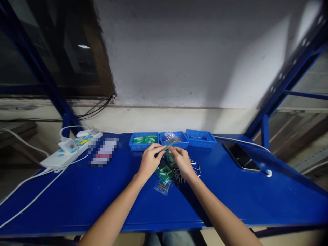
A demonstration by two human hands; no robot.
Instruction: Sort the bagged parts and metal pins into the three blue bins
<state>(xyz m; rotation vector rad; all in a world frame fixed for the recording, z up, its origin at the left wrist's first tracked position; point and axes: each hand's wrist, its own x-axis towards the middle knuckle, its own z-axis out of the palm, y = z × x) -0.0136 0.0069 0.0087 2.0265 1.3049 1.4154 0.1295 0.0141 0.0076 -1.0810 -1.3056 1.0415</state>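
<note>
Left hand (150,160), right hand (181,160): both pinching thin green item (167,147) above worktop (235,194). Clock from hands: blue bins (182,144) at 12; phone (241,156) at 3; metal pins (196,166) 4–5; green bag (164,173), clear packet (163,187) at 6; power strip (70,155) at 9.

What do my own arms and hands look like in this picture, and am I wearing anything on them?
Your left hand and right hand are bare, without gloves. Both forearms are uncovered, with no sleeves in view. No watch or bracelet shows on either wrist.
</note>
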